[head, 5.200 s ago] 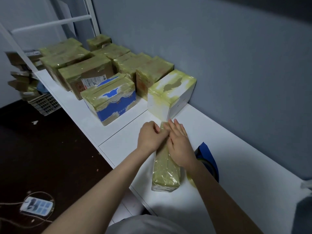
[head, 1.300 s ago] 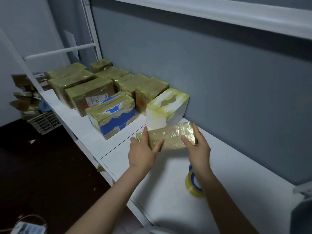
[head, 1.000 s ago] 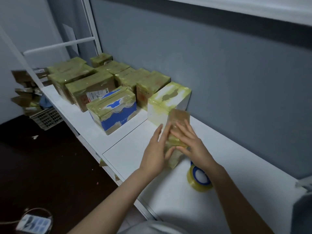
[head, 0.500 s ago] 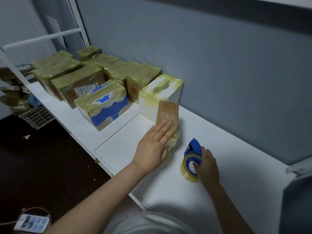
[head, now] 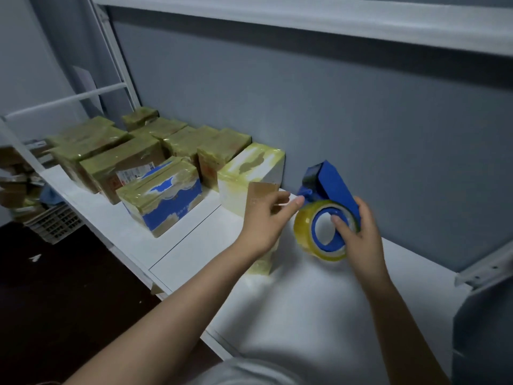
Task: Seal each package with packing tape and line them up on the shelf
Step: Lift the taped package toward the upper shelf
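One package (head: 261,194) looks mid-seal: it stands upright on the shelf (head: 305,301), just near of the white box (head: 249,168). Your right hand (head: 358,234) grips the tape dispenser (head: 324,190); your left hand (head: 266,226) reaches toward its tape end, pinch unclear. Next: pull tape across the bare top.

A matte grey-blue wall (head: 333,120) backs a white shelf (head: 305,301), whose top is two boards meeting at a thin seam. A white upper rail (head: 305,15) runs overhead beside a white upright (head: 118,59). At left, a pale slatted crate (head: 55,222) sits on the dark floor (head: 55,301). The light is dim and cool.
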